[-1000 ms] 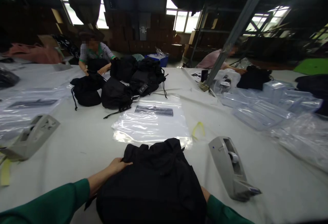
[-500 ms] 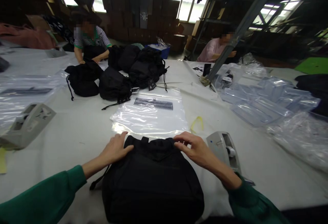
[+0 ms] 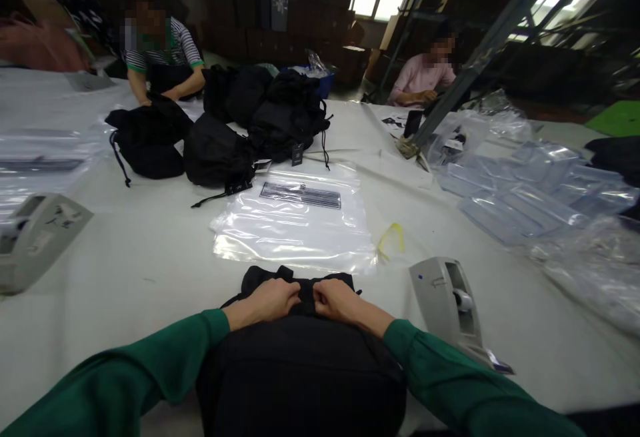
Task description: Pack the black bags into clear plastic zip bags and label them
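Note:
A black drawstring bag lies on the white table right in front of me, its gathered top pointing away. My left hand is closed on the fabric near that top, left of the middle. Close beside it, my right hand pinches the same part of the bag from the right. The fingertips of both hands are curled into the cloth, so the exact spot they grip is partly hidden. Just beyond the bag lies a stack of clear plastic bags with a printed dark panel.
Several black bags are heaped farther back. Tape dispensers stand at right and left. A yellow strip lies near the right one. Clear plastic trays and a metal post are at right. Two people sit across the table.
Both hands have moved inward from the outer corners of the bag's top and closed on the fabric near its middle. The camera view has tilted slightly down.

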The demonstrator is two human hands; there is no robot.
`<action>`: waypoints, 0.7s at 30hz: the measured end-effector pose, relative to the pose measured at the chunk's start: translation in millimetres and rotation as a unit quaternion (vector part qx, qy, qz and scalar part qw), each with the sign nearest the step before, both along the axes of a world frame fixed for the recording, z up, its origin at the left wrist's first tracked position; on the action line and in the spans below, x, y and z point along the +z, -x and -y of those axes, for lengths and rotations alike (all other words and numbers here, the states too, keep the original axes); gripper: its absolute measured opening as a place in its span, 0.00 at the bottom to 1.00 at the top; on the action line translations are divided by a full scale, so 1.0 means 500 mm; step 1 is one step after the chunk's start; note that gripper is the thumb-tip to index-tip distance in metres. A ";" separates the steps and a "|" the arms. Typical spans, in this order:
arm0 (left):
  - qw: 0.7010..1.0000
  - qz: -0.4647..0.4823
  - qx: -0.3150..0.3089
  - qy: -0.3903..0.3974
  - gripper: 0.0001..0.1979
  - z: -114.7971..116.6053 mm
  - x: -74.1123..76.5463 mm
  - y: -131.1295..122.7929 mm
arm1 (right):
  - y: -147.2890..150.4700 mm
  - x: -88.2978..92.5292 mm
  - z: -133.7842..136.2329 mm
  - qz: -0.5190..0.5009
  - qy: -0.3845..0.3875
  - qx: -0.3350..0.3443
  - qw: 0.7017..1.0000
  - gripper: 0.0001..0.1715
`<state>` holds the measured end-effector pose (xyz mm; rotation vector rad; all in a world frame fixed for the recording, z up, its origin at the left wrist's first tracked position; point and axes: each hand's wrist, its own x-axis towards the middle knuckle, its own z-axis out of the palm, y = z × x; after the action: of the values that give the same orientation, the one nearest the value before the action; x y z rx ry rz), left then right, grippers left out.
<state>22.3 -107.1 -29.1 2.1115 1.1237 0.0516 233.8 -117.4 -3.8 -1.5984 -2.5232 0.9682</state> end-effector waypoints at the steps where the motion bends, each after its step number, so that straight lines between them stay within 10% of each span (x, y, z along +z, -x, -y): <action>1: 1.000 -0.001 0.003 0.001 0.07 -0.002 -0.004 0.000 | 0.005 -0.005 -0.001 0.005 -0.003 -0.007 1.000 0.03; 14: 0.995 0.103 0.019 0.001 0.16 -0.011 0.051 0.014 | -0.032 0.068 0.036 -0.114 -0.039 -0.066 0.991 0.07; 21: 0.974 0.068 0.162 -0.141 0.20 -0.155 0.062 0.095 | -0.102 0.028 -0.057 -0.100 -0.142 -0.234 0.957 0.14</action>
<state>-25.2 -29.8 1.7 2.1036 1.4347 0.5293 284.8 -89.1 10.0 -1.7758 -1.9125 0.6389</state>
